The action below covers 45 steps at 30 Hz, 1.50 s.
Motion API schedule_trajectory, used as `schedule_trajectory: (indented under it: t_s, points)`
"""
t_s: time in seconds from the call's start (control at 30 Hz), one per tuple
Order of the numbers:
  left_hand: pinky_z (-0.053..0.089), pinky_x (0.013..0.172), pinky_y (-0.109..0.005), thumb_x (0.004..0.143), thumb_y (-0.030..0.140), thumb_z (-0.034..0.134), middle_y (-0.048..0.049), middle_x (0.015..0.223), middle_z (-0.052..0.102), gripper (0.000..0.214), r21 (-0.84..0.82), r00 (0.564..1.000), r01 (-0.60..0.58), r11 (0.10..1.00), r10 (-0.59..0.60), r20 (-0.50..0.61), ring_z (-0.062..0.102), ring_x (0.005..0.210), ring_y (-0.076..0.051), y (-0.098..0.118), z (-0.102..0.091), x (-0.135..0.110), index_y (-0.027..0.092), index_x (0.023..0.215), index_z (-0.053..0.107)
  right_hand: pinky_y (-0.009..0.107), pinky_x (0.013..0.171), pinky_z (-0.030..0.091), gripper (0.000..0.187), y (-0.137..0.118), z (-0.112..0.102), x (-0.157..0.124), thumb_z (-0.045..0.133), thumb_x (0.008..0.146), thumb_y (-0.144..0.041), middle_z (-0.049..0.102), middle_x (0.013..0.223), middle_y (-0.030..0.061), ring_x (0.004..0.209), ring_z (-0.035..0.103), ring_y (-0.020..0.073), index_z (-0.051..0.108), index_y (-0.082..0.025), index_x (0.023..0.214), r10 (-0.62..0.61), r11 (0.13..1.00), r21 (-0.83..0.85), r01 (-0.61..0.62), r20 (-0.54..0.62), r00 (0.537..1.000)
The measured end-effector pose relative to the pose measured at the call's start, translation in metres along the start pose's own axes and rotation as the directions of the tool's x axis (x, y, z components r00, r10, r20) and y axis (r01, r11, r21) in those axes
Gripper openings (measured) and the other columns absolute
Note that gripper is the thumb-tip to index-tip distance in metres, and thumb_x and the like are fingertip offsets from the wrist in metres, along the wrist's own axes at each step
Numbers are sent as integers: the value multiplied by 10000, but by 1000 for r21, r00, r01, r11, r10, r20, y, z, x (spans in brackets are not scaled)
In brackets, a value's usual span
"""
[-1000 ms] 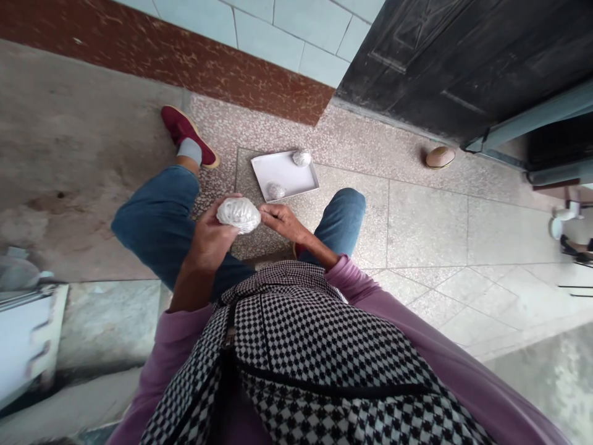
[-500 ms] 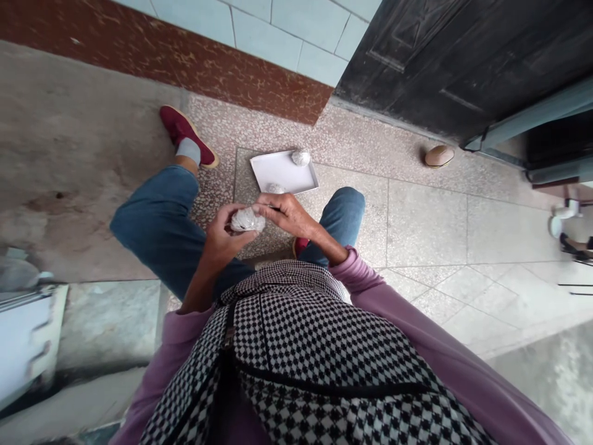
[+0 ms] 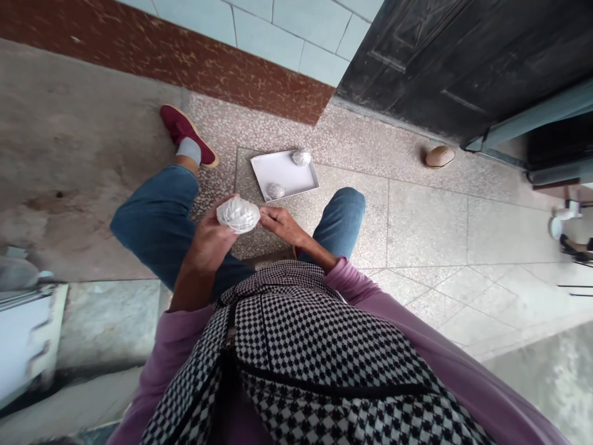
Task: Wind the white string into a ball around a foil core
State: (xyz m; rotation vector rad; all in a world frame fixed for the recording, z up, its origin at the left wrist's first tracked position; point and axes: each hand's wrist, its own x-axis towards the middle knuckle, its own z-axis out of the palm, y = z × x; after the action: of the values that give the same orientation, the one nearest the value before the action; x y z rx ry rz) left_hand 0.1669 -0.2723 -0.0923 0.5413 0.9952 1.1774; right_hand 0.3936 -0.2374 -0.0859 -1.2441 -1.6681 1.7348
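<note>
- Left hand [image 3: 209,240] is cupping a white, crinkled, plastic-wrapped ball [image 3: 238,214] between the knees, grip clamped on it.
- Right hand [image 3: 281,224] is touching the ball's right edge, grip drawn together.
- Flat white tray [image 3: 290,175] is lying on the floor beyond.

wrapped ball [image 3: 238,214]: crinkled glossy plastic | tray [image 3: 287,180]: smooth matt white | floor [image 3: 417,216]: speckled polished stone

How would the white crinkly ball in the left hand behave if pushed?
Probably light: the left hand cups the white ball loosely. Its crinkled glossy skin suggests a soft wrap that dents, maybe slippery. Round, so apt to roll; two similar balls sit in a tray.
</note>
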Motion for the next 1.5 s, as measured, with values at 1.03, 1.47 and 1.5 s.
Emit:
schedule_trajectory:
  t_s: [1.03, 1.47, 1.5]
  points:
    - [761, 995, -428, 696, 498, 1122, -167, 1358, 926, 623, -193, 967, -217, 957, 184, -174, 861, 1277, -354, 43, -14, -6, 220, 1187, 856, 306, 699, 328, 902, 27, -45, 17, 965, 1008, -1057, 486, 709, -56, 749, 427, 145, 690, -217, 830, -51, 988, 141, 63, -91, 995]
    - [683, 1170, -212, 673, 532, 987, 48, 1421, 884, 598, -40, 771, -498, 866, 421, -478, 743, 1621, -195, 89, -85, -16, 310, 1115, 652, 301, 620, 234, 910, 10, -168, -9, 977, 934, -1103, 413, 667, -64, 657, 338, 133, 782, -214, 902, -163, 987, -51, 155, -277, 947]
    - [676, 1206, -209, 686, 571, 1003, 57, 1459, 881, 614, -38, 769, -495, 868, 417, -484, 733, 1647, -186, 90, -90, -19, 312, 1117, 650, 301, 616, 234, 914, 9, -173, -9, 974, 939, -1107, 410, 668, -61, 657, 346, 135, 781, -214, 897, -177, 984, -70, 163, -294, 939]
